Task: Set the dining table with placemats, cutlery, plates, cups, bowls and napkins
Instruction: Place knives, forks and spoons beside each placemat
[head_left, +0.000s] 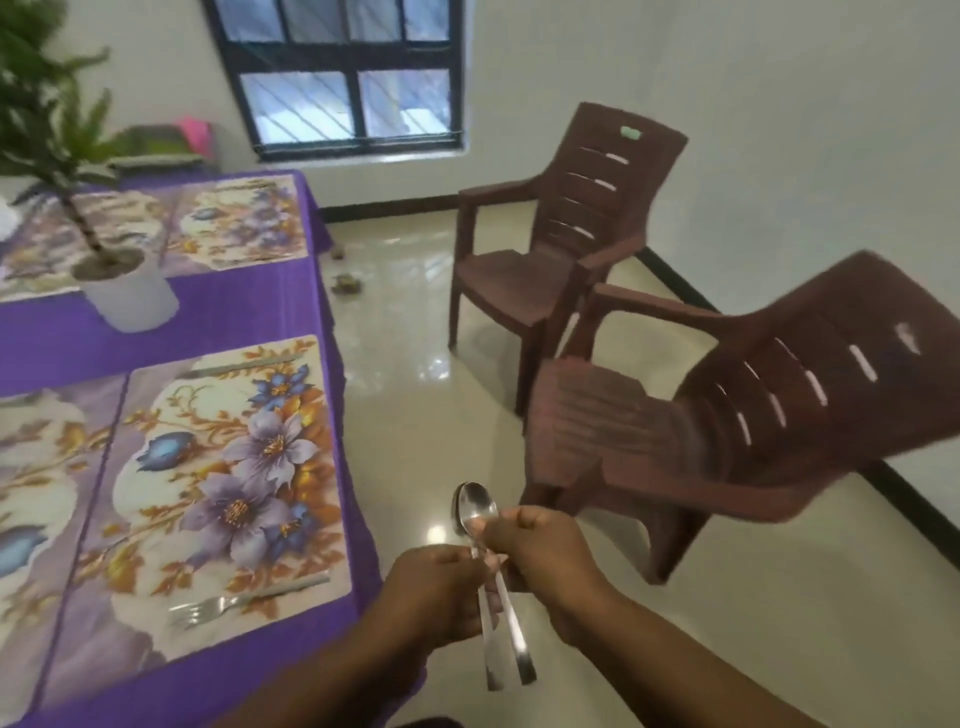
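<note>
Both hands meet over the floor, just right of the table's corner, around a small bunch of metal spoons (475, 506). My left hand (441, 587) and my right hand (540, 556) each pinch the spoon necks; the bowls point up and two handles hang down. A fork (218, 608) lies along the near edge of the closest floral placemat (208, 483). Another utensil (234, 368) lies at that mat's far edge. More floral placemats (239, 223) cover the purple tablecloth (234, 312).
A potted plant in a white pot (130, 299) stands mid-table. Two brown plastic armchairs, one near (727, 431) and one farther (561, 228), stand on the glossy tiled floor to the right. A barred window (343, 78) is in the back wall. Small debris (347, 283) lies on the floor.
</note>
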